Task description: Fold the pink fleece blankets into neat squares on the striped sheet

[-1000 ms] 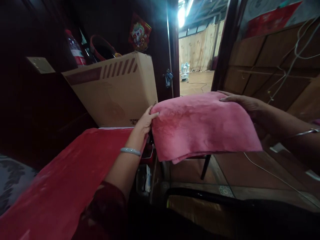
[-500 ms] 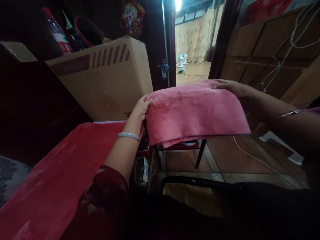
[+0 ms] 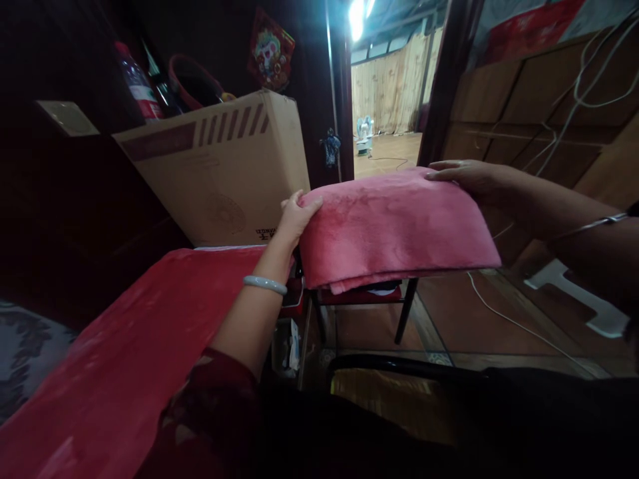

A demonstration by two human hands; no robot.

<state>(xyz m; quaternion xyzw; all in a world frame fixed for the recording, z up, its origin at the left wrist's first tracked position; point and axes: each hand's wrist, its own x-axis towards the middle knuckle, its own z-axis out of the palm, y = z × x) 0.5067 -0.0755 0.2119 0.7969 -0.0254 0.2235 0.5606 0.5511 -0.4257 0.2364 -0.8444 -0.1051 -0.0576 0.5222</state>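
Observation:
A folded pink plush cloth [image 3: 394, 226] hangs in front of me, its layers showing along the lower edge. My left hand [image 3: 299, 214], with a pale bangle on the wrist, grips its upper left corner, thumb over the front. At the upper right my right hand [image 3: 462, 176] holds the far edge between thumb and fingers; some of those fingers are hidden behind the cloth. Below and behind it stands a stool [image 3: 362, 297] with dark metal legs and a red seat, partly covered from view.
A table with a red plush cover [image 3: 200, 286] is at my left, a large cardboard box [image 3: 214, 179] on its far end. A chair [image 3: 394, 392] is close in front of me. A white cable [image 3: 504, 316] trails across the tiles. Beyond the doorway stands a fan [image 3: 364, 133].
The view has shifted slightly, so the box and table appear farther right. My left thumb reaches a little further over the cloth. Both hands keep hold of it.

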